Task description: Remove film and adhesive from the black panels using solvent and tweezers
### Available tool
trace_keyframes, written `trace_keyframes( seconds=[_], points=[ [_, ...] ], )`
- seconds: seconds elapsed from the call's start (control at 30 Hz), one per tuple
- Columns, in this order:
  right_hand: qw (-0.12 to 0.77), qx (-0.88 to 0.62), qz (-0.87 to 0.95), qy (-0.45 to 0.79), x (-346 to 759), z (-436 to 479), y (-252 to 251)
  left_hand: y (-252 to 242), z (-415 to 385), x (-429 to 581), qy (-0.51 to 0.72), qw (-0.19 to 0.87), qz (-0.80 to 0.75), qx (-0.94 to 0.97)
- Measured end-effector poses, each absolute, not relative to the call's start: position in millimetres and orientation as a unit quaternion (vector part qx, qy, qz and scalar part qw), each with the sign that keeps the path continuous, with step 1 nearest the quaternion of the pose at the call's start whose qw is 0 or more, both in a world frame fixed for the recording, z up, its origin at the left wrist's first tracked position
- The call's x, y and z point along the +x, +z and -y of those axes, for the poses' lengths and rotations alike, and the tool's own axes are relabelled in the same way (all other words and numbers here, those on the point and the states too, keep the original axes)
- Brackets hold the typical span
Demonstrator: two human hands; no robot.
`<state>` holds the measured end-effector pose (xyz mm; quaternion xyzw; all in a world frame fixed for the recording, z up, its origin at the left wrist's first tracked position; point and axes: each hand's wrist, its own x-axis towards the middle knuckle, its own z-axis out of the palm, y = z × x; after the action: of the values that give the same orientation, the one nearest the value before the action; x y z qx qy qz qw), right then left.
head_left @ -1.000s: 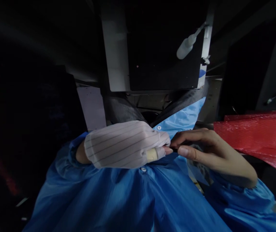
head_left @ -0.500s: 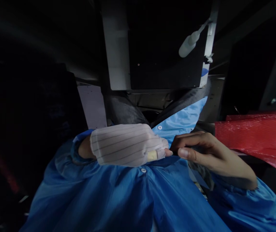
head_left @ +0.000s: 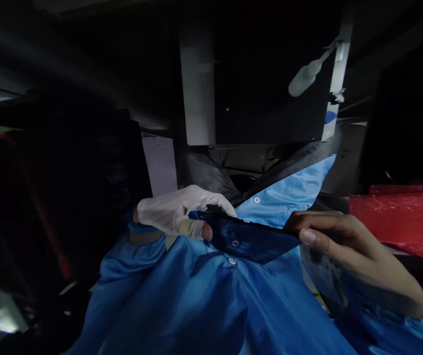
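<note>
Left hand (head_left: 187,207) has shifted away from the right hand (head_left: 344,241), revealing a thin, dark, glossy panel (head_left: 259,241) between them, just in front of the satiny blue coat (head_left: 196,301). Wearing a pale cloth glove (head_left: 161,213), the left grips one end; the bare right pinches the opposite corner. Shiny red plastic sheeting (head_left: 400,224) lies beyond; a rounded, cloudy bottle (head_left: 302,81) rests on the flat black surface (head_left: 263,118).

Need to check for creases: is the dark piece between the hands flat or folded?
Apparently flat: the dark piece spans from left hand to right hand, its upper edge nearly straight, no fold showing.
</note>
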<state>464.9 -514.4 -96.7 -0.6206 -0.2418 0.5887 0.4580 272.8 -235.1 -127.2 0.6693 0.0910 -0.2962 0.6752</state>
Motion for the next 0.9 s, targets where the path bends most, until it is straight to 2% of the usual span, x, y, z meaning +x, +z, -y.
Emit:
trace_keyframes(
  seconds=[0.07,0.1,0.17,0.23,0.37,0.47,0.6,0.77,0.9],
  points=[
    [0.466,-0.645,0.209,0.568,462.9,515.7,-100.6,-147.0,245.7,257.6,-0.316,0.735,-0.151,0.580],
    [0.471,-0.657,0.196,0.556,462.2,516.0,-102.7,-155.6,254.0,253.2,-0.313,0.716,-0.177,0.598],
    [0.472,-0.677,0.191,0.532,462.4,515.5,-105.5,-166.2,272.9,250.3,-0.226,0.643,-0.300,0.667],
    [0.477,-0.681,0.223,0.509,465.4,513.0,-103.2,-165.5,288.0,253.1,-0.123,0.606,-0.351,0.704],
    [0.468,-0.721,0.285,0.424,477.7,501.1,-77.1,-141.6,289.3,266.2,0.018,0.558,-0.337,0.758],
    [0.471,-0.743,0.349,0.323,486.8,487.2,-51.2,-127.4,271.6,279.5,0.128,0.480,-0.276,0.822],
    [0.453,-0.768,0.404,0.204,498.9,462.8,-41.7,-131.7,247.3,302.2,0.258,0.387,-0.228,0.855],
    [0.437,-0.766,0.440,0.169,516.3,434.1,-70.1,-155.2,230.5,327.6,0.361,0.471,-0.201,0.780],
    [0.441,-0.766,0.442,0.152,518.1,425.6,-83.1,-167.3,224.9,333.1,0.379,0.500,-0.216,0.748]
  ],
)
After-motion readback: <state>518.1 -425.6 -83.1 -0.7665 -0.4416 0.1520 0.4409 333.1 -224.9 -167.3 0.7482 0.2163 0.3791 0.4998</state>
